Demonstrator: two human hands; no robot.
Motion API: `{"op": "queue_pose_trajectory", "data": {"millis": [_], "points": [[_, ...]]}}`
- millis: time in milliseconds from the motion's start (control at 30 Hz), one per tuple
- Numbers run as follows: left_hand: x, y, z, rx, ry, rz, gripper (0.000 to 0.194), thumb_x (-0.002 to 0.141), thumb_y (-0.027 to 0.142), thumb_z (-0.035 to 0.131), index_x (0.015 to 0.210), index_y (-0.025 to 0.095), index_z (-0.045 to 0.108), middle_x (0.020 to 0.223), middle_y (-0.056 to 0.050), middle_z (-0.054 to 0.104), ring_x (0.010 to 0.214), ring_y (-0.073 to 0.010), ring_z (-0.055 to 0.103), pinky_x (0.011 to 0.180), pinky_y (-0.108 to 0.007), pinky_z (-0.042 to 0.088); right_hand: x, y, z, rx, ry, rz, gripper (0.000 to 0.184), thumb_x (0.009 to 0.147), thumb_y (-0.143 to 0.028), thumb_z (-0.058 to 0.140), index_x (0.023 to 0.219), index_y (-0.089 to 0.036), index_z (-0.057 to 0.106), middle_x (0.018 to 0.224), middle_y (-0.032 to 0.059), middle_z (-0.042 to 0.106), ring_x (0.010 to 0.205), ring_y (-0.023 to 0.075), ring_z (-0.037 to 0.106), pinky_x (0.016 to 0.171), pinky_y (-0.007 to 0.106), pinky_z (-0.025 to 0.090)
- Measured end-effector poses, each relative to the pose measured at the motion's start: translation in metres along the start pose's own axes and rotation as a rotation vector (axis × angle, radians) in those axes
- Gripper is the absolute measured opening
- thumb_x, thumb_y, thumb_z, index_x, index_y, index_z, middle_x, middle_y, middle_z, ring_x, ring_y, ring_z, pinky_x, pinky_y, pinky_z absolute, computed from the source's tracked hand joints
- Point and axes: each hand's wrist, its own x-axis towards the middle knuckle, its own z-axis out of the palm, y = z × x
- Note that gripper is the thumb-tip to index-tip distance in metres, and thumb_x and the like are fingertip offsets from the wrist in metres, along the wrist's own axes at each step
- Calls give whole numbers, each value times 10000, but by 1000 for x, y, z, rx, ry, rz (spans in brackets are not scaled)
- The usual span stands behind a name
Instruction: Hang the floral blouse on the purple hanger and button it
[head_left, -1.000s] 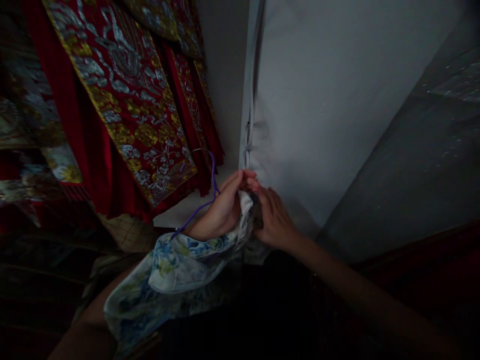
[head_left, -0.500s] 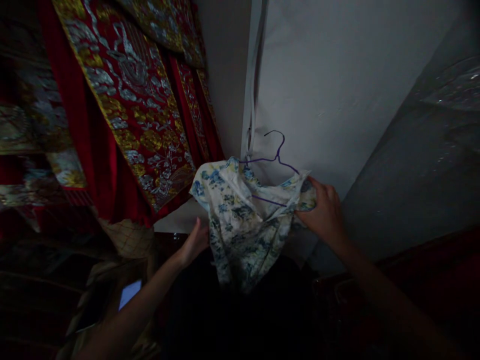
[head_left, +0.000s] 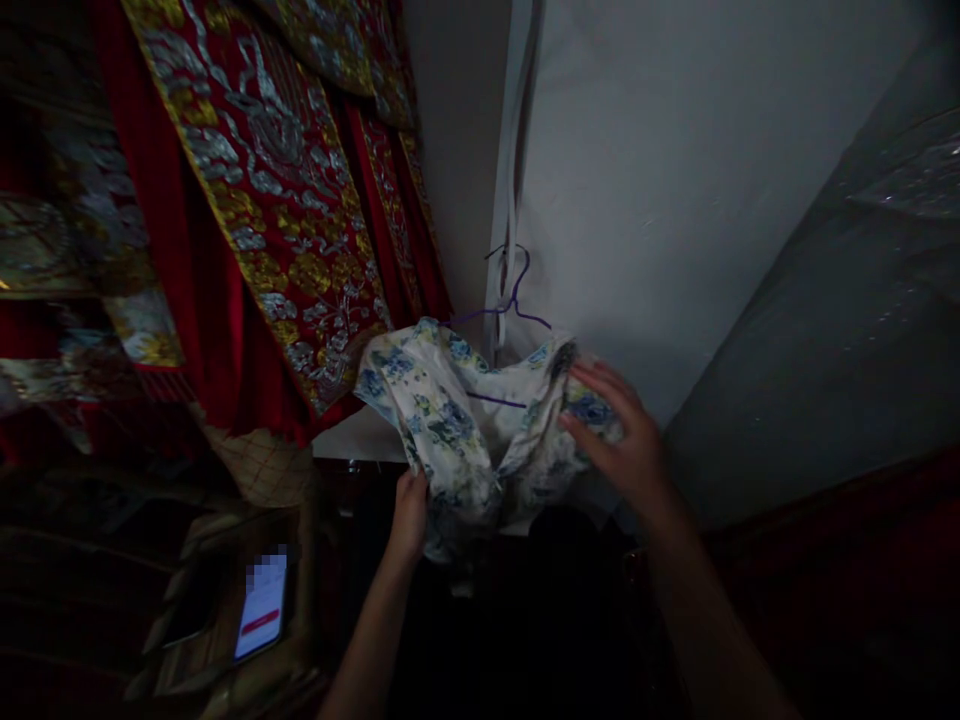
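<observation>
A short-sleeved floral blouse (head_left: 450,420), white with blue, yellow and green, hangs on a purple hanger (head_left: 517,290) in front of me. The hanger's hook and part of its bottom bar show through the neckline. My left hand (head_left: 409,515) is closed on the blouse's side edge below the sleeve. Over at the other shoulder, my right hand (head_left: 630,445) has thumb and fingers apart, touching the cloth near the sleeve. The lower part of the blouse fades into dark shadow.
Red embroidered hangings (head_left: 292,200) with gold and silver patterns fill the left. A phone with a lit screen (head_left: 262,605) lies on a wooden stool-like surface (head_left: 214,640) at lower left. Behind the blouse are a pale wall (head_left: 660,180) and a vertical white cable (head_left: 517,150).
The blouse and hanger have shifted left, and the neckline has spread wider. My left hand has closed on the blouse's side. My right hand has loosened from the sleeve.
</observation>
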Motion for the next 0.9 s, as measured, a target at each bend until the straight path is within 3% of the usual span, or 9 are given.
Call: {"op": "queue_pose_trajectory", "data": {"millis": [100,167,233,300,400,533,600,767,900], "points": [[-23,-16,3,-73,48,-128,502,619,587,727,837,135,703,779,-61,731,854,-279,681,809,-377,524,-59,-5,30,309,56,300,368,905,-354,637,1256,-246,647,1342,95,650,1280,280,575,1116,472,412],[-35,-19,9,-93,0,-183,513,593,579,751,837,130,708,791,-64,735,874,-284,682,841,-382,518,-93,-7,57,432,-42,493,364,902,-394,636,1231,-240,648,1253,103,691,1127,264,656,984,433,514],[-42,-17,14,-115,-75,-195,500,616,578,744,841,133,717,805,-68,741,903,-286,687,870,-382,518,-113,-7,79,531,-158,584,469,860,-405,682,1294,-246,600,1284,106,664,1008,240,689,889,401,554],[-46,-14,17,-144,-110,-200,488,640,580,732,851,140,726,815,-72,748,921,-288,694,878,-383,526,-118,-7,90,559,-214,605,527,849,-404,693,1335,-247,560,1222,94,676,952,220,688,872,386,549],[-48,-12,17,-170,-99,-210,487,644,584,728,852,143,732,802,-73,751,924,-298,700,866,-389,538,-112,-5,88,499,-220,591,488,860,-404,674,1306,-231,574,1051,68,700,907,211,673,873,378,524],[-50,-15,16,-189,-86,-224,445,665,539,726,844,132,733,801,-77,752,923,-308,700,858,-391,541,-107,-4,80,442,-181,554,474,854,-374,661,1298,-235,568,1187,83,654,789,173,648,773,346,520],[-51,-19,18,-200,-54,-216,403,689,491,716,862,127,728,825,-80,753,921,-301,700,856,-383,538,-108,-4,80,414,-115,543,426,849,-352,653,1251,-229,583,1125,69,653,712,152,615,710,322,505],[-54,-39,20,-176,165,-30,401,757,395,689,1084,168,639,1040,-77,711,1030,-260,664,951,-372,493,-108,-5,79,327,-38,507,203,825,-290,647,1011,-210,656,857,25,649,733,172,587,712,304,467],[-58,-48,16,137,298,387,528,818,328,691,1295,215,497,1350,-116,518,1279,-267,500,1121,-423,360,-103,-12,75,352,-75,507,109,823,-269,645,913,-207,651,826,22,653,738,176,582,715,301,457]]}}
